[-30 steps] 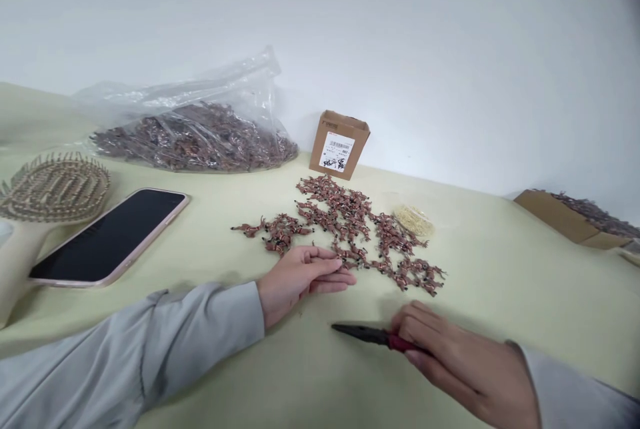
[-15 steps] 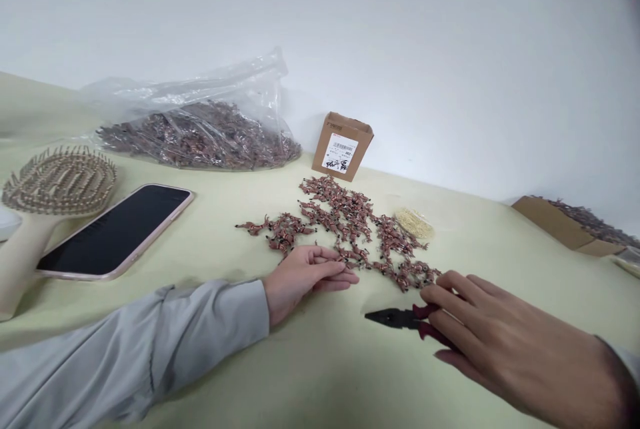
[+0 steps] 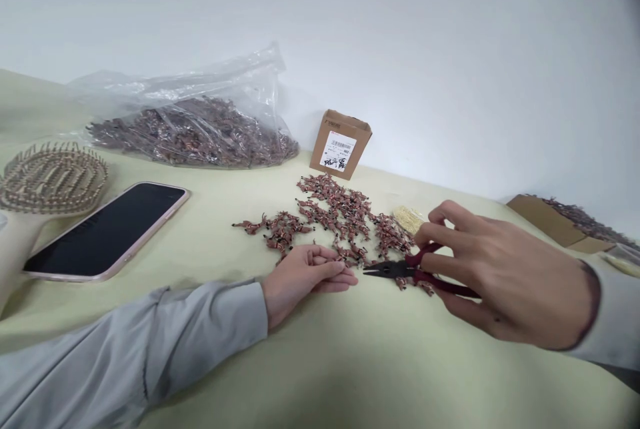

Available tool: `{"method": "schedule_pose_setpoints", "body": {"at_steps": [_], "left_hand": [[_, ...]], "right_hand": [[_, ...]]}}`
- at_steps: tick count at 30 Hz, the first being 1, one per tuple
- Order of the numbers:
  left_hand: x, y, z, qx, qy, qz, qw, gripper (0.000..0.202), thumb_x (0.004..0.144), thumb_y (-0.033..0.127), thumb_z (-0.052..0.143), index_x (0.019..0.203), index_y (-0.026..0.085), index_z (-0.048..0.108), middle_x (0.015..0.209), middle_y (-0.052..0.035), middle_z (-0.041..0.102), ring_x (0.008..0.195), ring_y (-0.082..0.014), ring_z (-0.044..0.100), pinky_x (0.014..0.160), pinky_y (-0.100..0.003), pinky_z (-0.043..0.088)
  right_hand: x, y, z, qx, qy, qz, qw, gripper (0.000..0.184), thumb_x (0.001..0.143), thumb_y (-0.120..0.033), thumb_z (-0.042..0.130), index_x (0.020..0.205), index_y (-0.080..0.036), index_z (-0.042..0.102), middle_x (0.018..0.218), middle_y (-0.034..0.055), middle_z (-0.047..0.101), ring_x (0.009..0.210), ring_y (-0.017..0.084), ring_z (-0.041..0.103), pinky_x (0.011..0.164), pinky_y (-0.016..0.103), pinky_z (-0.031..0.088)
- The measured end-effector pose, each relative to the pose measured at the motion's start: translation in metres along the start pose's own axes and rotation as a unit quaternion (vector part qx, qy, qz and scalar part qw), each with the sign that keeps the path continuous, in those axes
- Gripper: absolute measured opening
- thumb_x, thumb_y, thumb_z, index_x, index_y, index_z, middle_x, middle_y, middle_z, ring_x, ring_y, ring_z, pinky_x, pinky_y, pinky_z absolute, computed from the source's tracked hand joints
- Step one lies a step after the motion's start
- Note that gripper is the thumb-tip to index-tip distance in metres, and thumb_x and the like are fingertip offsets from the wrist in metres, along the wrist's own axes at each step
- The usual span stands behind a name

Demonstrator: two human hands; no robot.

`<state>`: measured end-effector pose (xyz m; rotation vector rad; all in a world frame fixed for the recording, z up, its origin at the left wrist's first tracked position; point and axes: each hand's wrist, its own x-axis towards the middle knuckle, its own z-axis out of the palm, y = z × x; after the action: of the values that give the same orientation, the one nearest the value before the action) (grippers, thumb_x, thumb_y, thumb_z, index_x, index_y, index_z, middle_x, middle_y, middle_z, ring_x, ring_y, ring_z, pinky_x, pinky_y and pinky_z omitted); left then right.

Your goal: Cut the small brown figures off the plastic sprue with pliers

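My right hand grips red-handled pliers, its fingers around the handles. Their dark, pointed jaws aim left, a short way from the fingertips of my left hand. That hand is closed, thumb against fingers; whatever may be pinched there is too small to make out. Just beyond both hands lies a loose pile of small brown animal figurines, some partly covered by the pliers and my right hand.
A clear plastic bag full of brown figurines lies behind on the left. Nearby are a phone and a hairbrush. A small cardboard box stands by the wall. Beside the pile sits a bag of yellowish bits; another box is far right.
My right hand has raised the pliers away from me, so their jaws now point at my left fingertips. The left hand has stayed nearly still. The view has shifted slightly.
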<state>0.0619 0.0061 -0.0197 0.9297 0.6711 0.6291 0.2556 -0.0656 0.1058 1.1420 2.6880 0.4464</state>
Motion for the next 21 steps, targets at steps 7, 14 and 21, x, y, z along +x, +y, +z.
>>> {"method": "schedule_pose_setpoints", "body": {"at_steps": [7, 14, 21], "left_hand": [[0.000, -0.003, -0.001, 0.001, -0.007, 0.008, 1.000, 0.014, 0.071, 0.017, 0.062, 0.078, 0.011, 0.051, 0.080, -0.0132, 0.068, 0.078, -0.0204, 0.065, 0.077, -0.032, 0.052], [-0.001, -0.003, 0.000, 0.019, -0.003, 0.009, 1.000, 0.015, 0.072, 0.018, 0.061, 0.078, 0.012, 0.048, 0.080, -0.0128, 0.068, 0.078, -0.0208, 0.065, 0.077, -0.032, 0.052], [-0.001, -0.001, 0.003, 0.027, 0.007, 0.005, 1.000, 0.013, 0.074, 0.016, 0.058, 0.078, 0.012, 0.047, 0.078, -0.0121, 0.068, 0.077, -0.0198, 0.066, 0.076, -0.032, 0.052]], "right_hand": [[0.009, 0.004, 0.000, -0.017, 0.004, 0.020, 1.000, 0.002, 0.065, -0.021, 0.055, 0.066, -0.020, 0.056, 0.072, 0.0081, 0.054, 0.076, 0.024, 0.045, 0.057, 0.037, 0.040], [0.016, 0.008, -0.004, -0.018, 0.004, 0.005, 1.000, 0.008, 0.067, -0.027, 0.056, 0.066, -0.019, 0.057, 0.073, 0.0087, 0.054, 0.075, 0.023, 0.045, 0.054, 0.034, 0.039], [0.023, 0.002, -0.002, -0.006, 0.009, 0.029, 1.000, 0.006, 0.065, -0.024, 0.056, 0.063, -0.018, 0.057, 0.071, 0.0075, 0.052, 0.076, 0.022, 0.045, 0.053, 0.031, 0.036]]}}
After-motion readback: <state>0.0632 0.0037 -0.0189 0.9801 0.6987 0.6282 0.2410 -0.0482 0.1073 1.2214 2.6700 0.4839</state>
